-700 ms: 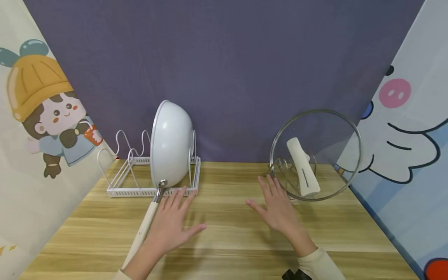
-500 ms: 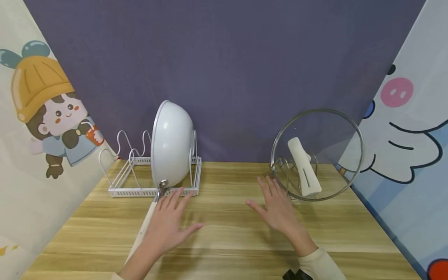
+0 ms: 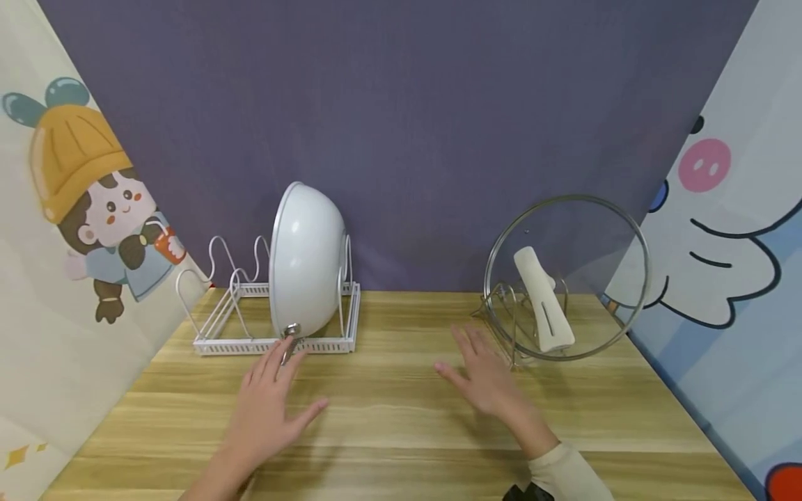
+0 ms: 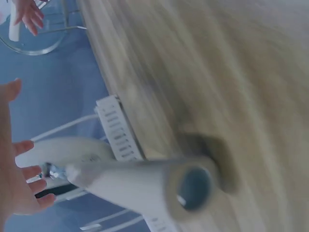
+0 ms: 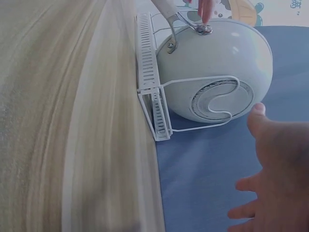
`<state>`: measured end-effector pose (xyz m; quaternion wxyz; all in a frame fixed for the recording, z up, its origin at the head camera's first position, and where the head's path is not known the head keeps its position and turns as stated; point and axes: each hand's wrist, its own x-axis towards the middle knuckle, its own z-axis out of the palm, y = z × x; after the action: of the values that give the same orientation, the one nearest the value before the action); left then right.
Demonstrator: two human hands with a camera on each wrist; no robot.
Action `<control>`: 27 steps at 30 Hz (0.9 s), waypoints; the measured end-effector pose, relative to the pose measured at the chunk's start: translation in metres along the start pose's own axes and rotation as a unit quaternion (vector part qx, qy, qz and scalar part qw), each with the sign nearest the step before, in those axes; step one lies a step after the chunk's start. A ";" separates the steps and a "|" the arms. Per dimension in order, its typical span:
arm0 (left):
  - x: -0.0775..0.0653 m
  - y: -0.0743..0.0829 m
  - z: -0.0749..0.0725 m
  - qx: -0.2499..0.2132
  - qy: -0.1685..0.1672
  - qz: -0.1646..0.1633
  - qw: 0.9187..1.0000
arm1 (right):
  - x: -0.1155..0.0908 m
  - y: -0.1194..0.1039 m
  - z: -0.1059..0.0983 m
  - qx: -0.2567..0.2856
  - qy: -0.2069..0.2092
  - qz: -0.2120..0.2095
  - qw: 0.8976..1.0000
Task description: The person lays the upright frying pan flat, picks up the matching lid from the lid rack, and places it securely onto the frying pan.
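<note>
A white wok [image 3: 307,257] stands on its side in a white wire rack [image 3: 272,347] at the left of the table. Over the wok's handle [image 4: 120,181] is my left hand [image 3: 266,410], fingers extended and thumb spread, hiding most of that handle in the head view. Whether it touches the handle I cannot tell. On the right, my right hand [image 3: 485,379] hovers with fingers spread and holds nothing. Just beyond it, a glass lid [image 3: 601,278] with a white handle [image 3: 544,299] leans upright in a thin metal stand [image 3: 514,323].
The rack's left slots [image 3: 213,261] hold nothing. Bare wood tabletop [image 3: 388,417] lies between the hands. A dark blue-purple wall [image 3: 413,139] closes off the back, and printed cartoon panels stand at both sides.
My left hand has moved left, from beside the wok's handle to over it. The right hand has drawn slightly back and left, away from the lid stand. Wok and lid have stayed put.
</note>
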<state>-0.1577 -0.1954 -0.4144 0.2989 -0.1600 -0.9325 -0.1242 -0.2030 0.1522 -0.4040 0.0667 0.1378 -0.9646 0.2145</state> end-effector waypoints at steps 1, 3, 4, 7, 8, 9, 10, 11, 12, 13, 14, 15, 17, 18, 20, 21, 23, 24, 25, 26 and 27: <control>-0.002 -0.004 -0.001 -0.008 0.001 -0.008 1.000 | 0.001 0.000 0.001 0.004 -0.003 0.001 1.000; -0.005 -0.011 -0.001 -0.021 0.001 -0.028 0.999 | 0.001 -0.001 0.003 0.009 -0.007 0.001 1.000; -0.007 -0.014 -0.002 -0.026 -0.004 -0.039 0.999 | 0.002 0.000 0.004 0.012 -0.008 0.000 1.000; -0.010 -0.023 -0.004 -0.046 -0.025 -0.073 0.996 | 0.004 0.000 0.006 0.018 -0.008 -0.003 1.000; -0.011 -0.026 -0.005 -0.052 -0.033 -0.084 0.995 | 0.006 0.000 0.007 0.020 -0.008 -0.004 1.000; -0.012 -0.028 -0.006 -0.061 -0.045 -0.095 0.993 | 0.007 0.000 0.007 0.024 -0.009 -0.004 1.000; -0.013 -0.030 -0.006 -0.069 -0.055 -0.104 0.991 | 0.008 0.001 0.008 0.027 -0.011 -0.005 1.000; -0.014 -0.033 -0.006 -0.081 -0.066 -0.113 0.988 | 0.010 0.000 0.009 0.031 -0.012 -0.007 0.999; -0.016 -0.035 -0.006 -0.092 -0.076 -0.123 0.985 | 0.011 -0.001 0.009 0.036 -0.016 -0.007 0.999; -0.017 -0.037 -0.006 -0.110 -0.087 -0.134 0.981 | 0.012 -0.002 0.010 0.042 -0.020 -0.008 0.999; -0.018 -0.039 -0.006 -0.132 -0.099 -0.146 0.975 | 0.014 -0.003 0.011 0.052 -0.023 -0.011 0.998; -0.019 -0.041 -0.006 -0.160 -0.112 -0.160 0.967 | 0.015 -0.004 0.012 0.061 -0.027 -0.012 0.998; -0.021 -0.045 -0.007 -0.216 -0.145 -0.197 0.945 | 0.018 -0.008 0.014 0.081 -0.033 -0.015 0.996; -0.022 -0.046 -0.007 -0.244 -0.161 -0.217 0.931 | 0.020 -0.010 0.016 0.090 -0.036 -0.016 0.995; -0.022 -0.047 -0.007 -0.308 -0.192 -0.260 0.895 | 0.023 -0.013 0.019 0.103 -0.039 -0.023 0.994; -0.021 -0.047 -0.007 -0.335 -0.204 -0.280 0.876 | 0.025 -0.015 0.021 0.108 -0.041 -0.025 0.993; -0.020 -0.048 -0.005 -0.384 -0.217 -0.303 0.845 | 0.028 -0.019 0.024 0.115 -0.044 -0.032 0.992; -0.019 -0.048 -0.003 -0.406 -0.220 -0.313 0.830 | 0.029 -0.021 0.025 0.116 -0.046 -0.034 0.992; -0.019 -0.049 -0.002 -0.424 -0.223 -0.322 0.817 | 0.030 -0.023 0.027 0.118 -0.048 -0.037 0.991; -0.018 -0.049 0.000 -0.436 -0.225 -0.330 0.806 | 0.031 -0.025 0.027 0.120 -0.051 -0.038 0.991; -0.017 -0.050 0.002 -0.450 -0.225 -0.337 0.796 | 0.032 -0.027 0.028 0.120 -0.052 -0.040 0.991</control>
<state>-0.1642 -0.2446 -0.4336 -0.0854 0.0241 -0.8076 -0.5831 -0.2275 0.1086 -0.4124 0.0081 0.1946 -0.9277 0.3186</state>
